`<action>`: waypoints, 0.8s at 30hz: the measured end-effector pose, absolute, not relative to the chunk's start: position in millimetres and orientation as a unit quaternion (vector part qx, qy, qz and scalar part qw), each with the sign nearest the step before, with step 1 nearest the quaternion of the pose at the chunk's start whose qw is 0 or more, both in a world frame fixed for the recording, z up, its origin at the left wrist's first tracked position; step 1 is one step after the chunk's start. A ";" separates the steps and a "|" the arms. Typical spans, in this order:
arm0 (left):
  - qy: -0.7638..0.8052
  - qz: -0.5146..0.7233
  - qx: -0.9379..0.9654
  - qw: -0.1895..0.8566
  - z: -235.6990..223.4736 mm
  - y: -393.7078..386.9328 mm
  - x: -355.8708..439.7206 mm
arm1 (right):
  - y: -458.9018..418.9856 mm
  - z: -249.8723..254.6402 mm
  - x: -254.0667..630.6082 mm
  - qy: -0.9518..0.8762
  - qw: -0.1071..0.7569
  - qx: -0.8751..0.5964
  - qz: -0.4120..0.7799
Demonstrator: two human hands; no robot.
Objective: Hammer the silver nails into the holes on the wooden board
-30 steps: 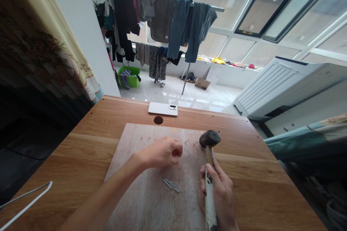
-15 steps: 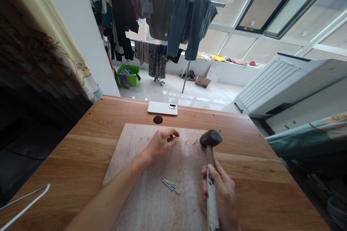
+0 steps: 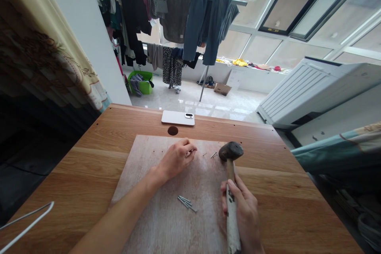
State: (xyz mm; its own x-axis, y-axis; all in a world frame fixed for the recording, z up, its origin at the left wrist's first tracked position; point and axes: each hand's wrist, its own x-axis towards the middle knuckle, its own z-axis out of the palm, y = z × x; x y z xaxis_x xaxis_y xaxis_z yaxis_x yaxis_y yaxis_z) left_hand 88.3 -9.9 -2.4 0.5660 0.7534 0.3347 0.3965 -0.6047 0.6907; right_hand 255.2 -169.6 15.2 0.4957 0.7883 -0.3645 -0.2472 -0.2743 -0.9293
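My right hand [image 3: 240,202] is wrapped round the pale, worn handle of a mallet [image 3: 231,151] with a dark head. The mallet's head is up by the right edge of a whitish wooden board [image 3: 160,214]. Over the far part of this board, my left hand [image 3: 177,156] is closed in a pinch, thumb and forefinger together. Whatever is between those fingertips is too small to make out. Just right of them are a thin nail [image 3: 204,154] and a pair of short nails [image 3: 213,154]. Several longer nails [image 3: 187,203] lie in a loose pile nearer to me.
The board lies on a wooden table [image 3: 276,190]. A white phone [image 3: 175,118] rests near the far edge, behind a round hole [image 3: 173,130]. White wire [image 3: 35,220] juts in at left. Beyond stand a laundry rack with clothes [image 3: 175,16] and a green basket [image 3: 145,83].
The fingers of my left hand have drawn a little closer together. My right hand and the mallet stay almost where they were; the view has shifted slightly.
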 end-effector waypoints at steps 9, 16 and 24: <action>0.334 0.252 0.872 0.252 6.8 -14.9 89.3 | -169.2 19.9 252.0 -0.210 0.569 -0.656 0.450; 0.331 0.255 0.873 0.251 5.6 -13.8 89.0 | -169.3 18.7 252.7 -0.214 0.573 -0.647 0.455; 0.319 0.278 0.855 0.301 2.2 -11.2 87.7 | -171.8 19.2 251.0 -0.204 0.574 -0.653 0.450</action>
State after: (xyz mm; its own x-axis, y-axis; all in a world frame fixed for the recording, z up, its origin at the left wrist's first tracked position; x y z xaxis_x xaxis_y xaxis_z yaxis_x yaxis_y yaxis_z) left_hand 87.7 -11.2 2.2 0.6426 0.7118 0.2836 0.3776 -0.6163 0.6911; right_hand 251.0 -171.8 19.2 0.5113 0.7837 -0.3527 -0.2503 -0.2568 -0.9335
